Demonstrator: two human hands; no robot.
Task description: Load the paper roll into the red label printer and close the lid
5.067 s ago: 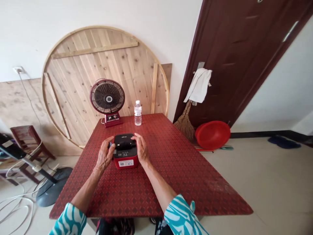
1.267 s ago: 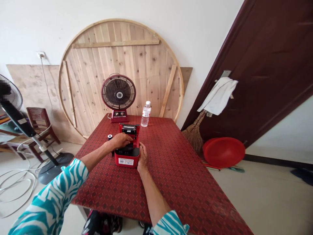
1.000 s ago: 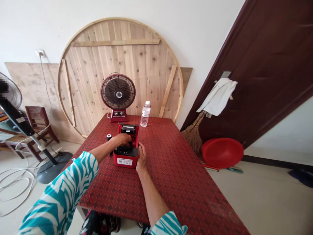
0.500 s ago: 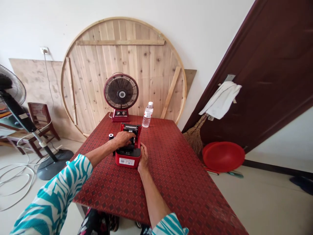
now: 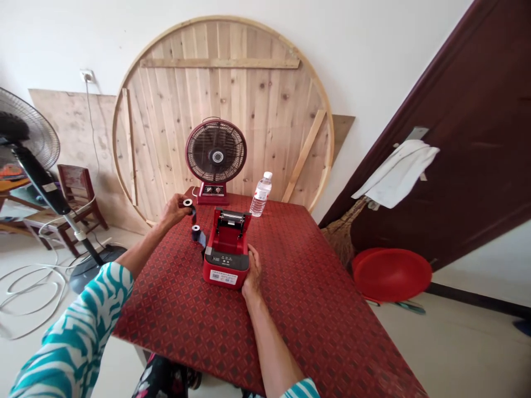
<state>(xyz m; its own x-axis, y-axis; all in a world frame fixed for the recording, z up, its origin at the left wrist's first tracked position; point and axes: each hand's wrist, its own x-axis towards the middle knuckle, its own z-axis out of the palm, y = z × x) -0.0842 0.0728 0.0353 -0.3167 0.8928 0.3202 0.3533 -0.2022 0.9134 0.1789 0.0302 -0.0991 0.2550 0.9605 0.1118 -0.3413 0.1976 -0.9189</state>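
Printer [image 5: 226, 270] is sitting, lid [image 5: 232, 220] raised, on the table [image 5: 315, 315], right hand [image 5: 252, 275] clasping its side (steady bracing, sensibly placed); apart, the left hand [image 5: 176, 210] is pinching a dark roll [image 5: 188, 204] near a second roll [image 5: 196, 229]; firm pinching should be preventing unwinding.

We see a table [image 5: 311, 309] with a dark red top, patterned all over in small darker diamonds. Our landmark is the red printer [image 5: 226, 260], which sits on it with its lid raised. Just left of the printer we find a dark roll [image 5: 196, 233] standing on end, its pale core uppermost. Beyond the printer stands a dark red fan [image 5: 216, 157], and beyond it, slightly right, a clear bottle [image 5: 260, 194].
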